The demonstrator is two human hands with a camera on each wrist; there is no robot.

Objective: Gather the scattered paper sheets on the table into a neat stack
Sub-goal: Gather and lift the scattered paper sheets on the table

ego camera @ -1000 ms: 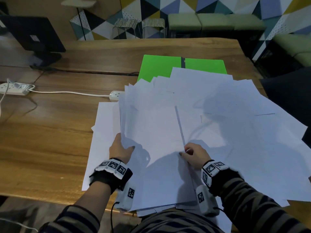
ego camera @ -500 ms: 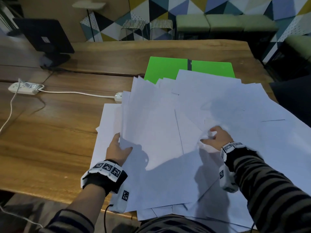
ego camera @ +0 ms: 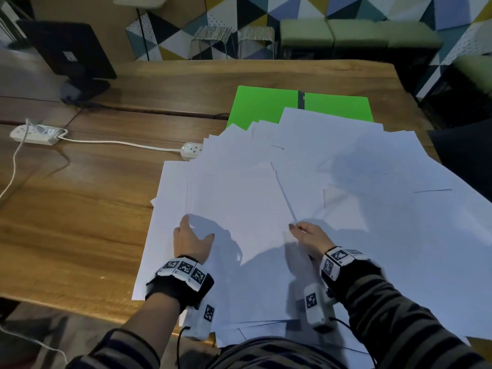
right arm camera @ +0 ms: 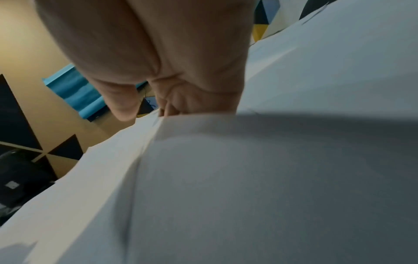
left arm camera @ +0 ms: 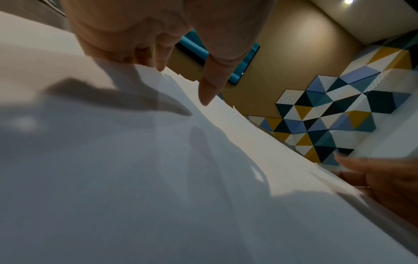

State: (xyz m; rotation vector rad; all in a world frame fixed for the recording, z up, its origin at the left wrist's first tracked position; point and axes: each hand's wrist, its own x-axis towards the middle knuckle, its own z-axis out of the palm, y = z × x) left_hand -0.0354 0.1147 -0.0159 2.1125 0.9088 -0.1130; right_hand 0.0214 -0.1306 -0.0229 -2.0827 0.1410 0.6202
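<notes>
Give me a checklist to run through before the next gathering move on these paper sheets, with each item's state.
1. Left hand on the gathered bundle of white paper sheets: ok, fingers under its left edge, thumb on top.
2. Right hand gripping a sheet: ok, fingers curled at a sheet edge.
3. Sheets squared up: not ok, far edges fan out unevenly.
4. Loose white sheets at right collected: not ok, spread wide.
5. Sheets fully on the wooden table: not ok, some overhang the near edge.
6. Bright green folder free of paper: not ok, sheets overlap it.
</notes>
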